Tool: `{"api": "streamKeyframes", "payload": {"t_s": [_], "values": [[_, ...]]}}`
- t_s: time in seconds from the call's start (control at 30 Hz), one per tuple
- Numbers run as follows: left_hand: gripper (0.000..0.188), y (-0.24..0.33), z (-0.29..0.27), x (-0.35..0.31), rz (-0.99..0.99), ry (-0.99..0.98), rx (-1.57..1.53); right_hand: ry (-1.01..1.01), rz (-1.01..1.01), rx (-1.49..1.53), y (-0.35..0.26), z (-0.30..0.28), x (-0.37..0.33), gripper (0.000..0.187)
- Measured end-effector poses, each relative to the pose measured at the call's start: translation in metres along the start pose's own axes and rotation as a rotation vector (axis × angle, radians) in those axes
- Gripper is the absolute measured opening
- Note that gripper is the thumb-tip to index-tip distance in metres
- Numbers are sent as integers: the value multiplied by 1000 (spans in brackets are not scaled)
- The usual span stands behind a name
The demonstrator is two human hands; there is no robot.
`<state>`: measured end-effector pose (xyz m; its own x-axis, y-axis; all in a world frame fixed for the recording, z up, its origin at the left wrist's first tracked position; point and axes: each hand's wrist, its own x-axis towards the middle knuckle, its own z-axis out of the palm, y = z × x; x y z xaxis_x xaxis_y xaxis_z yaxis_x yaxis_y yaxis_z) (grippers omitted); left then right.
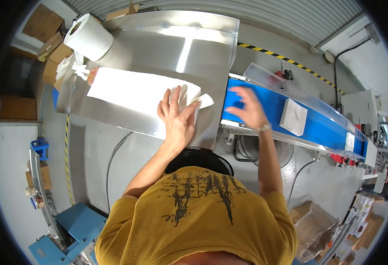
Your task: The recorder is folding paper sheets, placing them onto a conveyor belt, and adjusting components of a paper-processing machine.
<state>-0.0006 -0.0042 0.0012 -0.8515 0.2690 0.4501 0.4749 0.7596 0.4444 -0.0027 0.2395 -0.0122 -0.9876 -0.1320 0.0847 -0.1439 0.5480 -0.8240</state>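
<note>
A long row of white folded paper sheets (127, 86) lies across the metal table on my left. My left hand (176, 117) is at the row's right end, its fingers over the top and its thumb on the near right side, gripping a bunch of the sheets. One loose corner (206, 100) sticks out past the thumb. To the right, my right hand (249, 108) hovers over the near end of the blue conveyor belt (271, 101), thumb and fingers apart with nothing between them. A white stack (293, 117) sits on the belt beyond it.
A big white paper roll (90, 37) stands at the table's far left corner, near a red roundish item (92, 76). Another white piece (349, 141) is farther along the belt. A clear guard (264, 76) runs along the belt's far side. Cardboard boxes (44, 22) stand behind the table.
</note>
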Motion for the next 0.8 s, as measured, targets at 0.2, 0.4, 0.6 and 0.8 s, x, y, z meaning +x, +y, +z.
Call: {"api": "streamKeyframes", "payload": {"t_s": [0.2,0.4,0.6,0.8], "values": [[36,4,-9,5,5,-25,-25,-125,-314,-12,8,49,33,45],[40,-9,-2,1,-41,19,-12,348,239,0,65,11,-13,28],[37,-11,-3,0,-26,21,-24,766,615,-656,87,-30,-42,45],[39,-15,-5,1,-10,-17,-15,26,-69,-77,-4,7,15,56]]}}
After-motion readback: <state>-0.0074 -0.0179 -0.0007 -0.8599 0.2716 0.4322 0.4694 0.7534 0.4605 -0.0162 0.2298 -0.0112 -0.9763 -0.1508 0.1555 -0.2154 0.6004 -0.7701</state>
